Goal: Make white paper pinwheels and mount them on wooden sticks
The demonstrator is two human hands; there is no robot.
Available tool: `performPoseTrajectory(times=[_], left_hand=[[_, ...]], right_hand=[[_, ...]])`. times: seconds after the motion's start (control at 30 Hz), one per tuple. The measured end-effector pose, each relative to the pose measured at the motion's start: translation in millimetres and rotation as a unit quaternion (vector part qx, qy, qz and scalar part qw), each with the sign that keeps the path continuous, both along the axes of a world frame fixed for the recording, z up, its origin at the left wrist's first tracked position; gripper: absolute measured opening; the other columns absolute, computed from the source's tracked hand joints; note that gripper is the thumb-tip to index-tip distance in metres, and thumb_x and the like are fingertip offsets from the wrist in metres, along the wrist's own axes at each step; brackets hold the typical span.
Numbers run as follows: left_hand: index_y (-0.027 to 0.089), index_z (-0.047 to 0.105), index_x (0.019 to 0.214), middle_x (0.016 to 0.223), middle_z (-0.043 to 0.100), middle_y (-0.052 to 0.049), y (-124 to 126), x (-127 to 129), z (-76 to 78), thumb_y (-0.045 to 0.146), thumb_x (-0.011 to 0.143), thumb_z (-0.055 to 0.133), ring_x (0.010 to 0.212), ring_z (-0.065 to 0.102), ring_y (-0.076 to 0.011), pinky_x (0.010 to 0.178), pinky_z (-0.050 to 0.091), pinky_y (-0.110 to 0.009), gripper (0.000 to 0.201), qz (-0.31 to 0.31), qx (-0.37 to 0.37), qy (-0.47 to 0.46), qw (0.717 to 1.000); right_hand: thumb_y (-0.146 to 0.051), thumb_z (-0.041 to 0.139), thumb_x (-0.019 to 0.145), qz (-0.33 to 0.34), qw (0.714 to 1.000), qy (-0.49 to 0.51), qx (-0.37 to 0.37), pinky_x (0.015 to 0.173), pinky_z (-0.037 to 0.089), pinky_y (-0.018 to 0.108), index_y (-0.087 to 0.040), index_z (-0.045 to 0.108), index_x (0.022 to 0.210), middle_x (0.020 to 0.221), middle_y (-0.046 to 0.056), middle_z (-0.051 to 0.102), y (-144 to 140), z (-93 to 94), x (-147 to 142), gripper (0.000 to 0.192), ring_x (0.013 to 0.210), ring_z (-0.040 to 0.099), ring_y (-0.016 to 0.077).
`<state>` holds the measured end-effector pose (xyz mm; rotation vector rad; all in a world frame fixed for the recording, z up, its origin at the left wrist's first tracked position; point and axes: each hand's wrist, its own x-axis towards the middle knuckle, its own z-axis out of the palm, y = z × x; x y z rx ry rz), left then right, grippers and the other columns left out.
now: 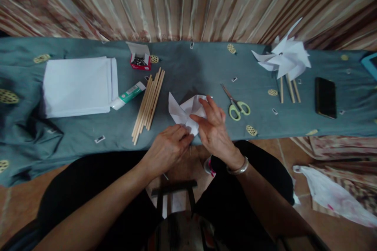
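One folded paper pinwheel [185,113] pinched by left hand [166,150] and right hand [212,127] fingers; one scissors [236,104], three finished pinwheels [284,59] alongside.

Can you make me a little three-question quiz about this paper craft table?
1. True or false: the scissors lie to the right of the folded paper.
2. Which thing lies between the paper stack and the wooden sticks? A phone, B glue tube, C scissors.
3. What do the left hand and right hand both touch?

Key
1. True.
2. B, the glue tube.
3. The folded paper.
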<state>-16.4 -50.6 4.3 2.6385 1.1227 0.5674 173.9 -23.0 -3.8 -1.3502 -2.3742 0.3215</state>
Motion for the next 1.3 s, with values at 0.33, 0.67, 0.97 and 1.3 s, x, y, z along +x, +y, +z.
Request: performPoseTrajectory(times=[0.33, 0.67, 0.97, 1.3], left_hand=[[0.011, 0.067, 0.092, 0.086, 0.063, -0.009, 1.8, 0.4, -1.2, 0.017, 0.093, 0.049, 0.083, 0.059, -0.0224, 0.072, 0.056, -0.036, 0.019, -0.003, 0.003, 0.011, 1.0], [0.009, 0.068, 0.1, 0.095, 0.066, -0.011, 1.5, 0.6, 0.8, 0.015, 0.094, 0.048, 0.09, 0.061, -0.0233, 0.078, 0.058, -0.038, 0.022, -0.006, -0.005, 0.005, 1.0], [0.011, 0.068, 0.095, 0.089, 0.064, -0.009, 2.3, 0.6, 0.9, 0.016, 0.091, 0.053, 0.085, 0.06, -0.0237, 0.075, 0.058, -0.038, 0.017, -0.001, -0.018, 0.022, 1.0], [0.013, 0.067, 0.099, 0.1, 0.065, -0.01, 1.5, 0.3, 3.1, 0.016, 0.094, 0.048, 0.096, 0.061, -0.0226, 0.082, 0.057, -0.038, 0.02, -0.005, -0.023, 0.021, 0.999]], right_hand=[[-0.009, 0.039, 0.093, 0.032, 0.999, -0.038, -0.003, 0.121, 0.022, 0.051, -0.022, 0.055, 0.129, 0.156, 0.008, 0.04, -3.8, -7.0, -17.7, 0.042, 0.153, 0.014, 0.0245], [-0.014, 0.035, 0.095, 0.0, 0.998, 0.051, -0.026, 0.114, 0.032, 0.055, -0.022, 0.063, 0.119, 0.154, 0.009, 0.039, -1.3, -0.8, 0.2, 0.037, 0.151, 0.02, 0.0261], [-0.013, 0.042, 0.095, 0.029, 0.999, -0.033, 0.013, 0.12, 0.022, 0.054, -0.026, 0.061, 0.119, 0.156, 0.006, 0.038, -3.3, -5.5, -16.3, 0.034, 0.152, 0.015, 0.0257], [-0.012, 0.038, 0.094, -0.017, 0.996, 0.077, -0.033, 0.117, 0.029, 0.054, -0.025, 0.067, 0.118, 0.158, 0.002, 0.036, 1.1, -1.7, 3.4, 0.04, 0.151, 0.02, 0.0256]])
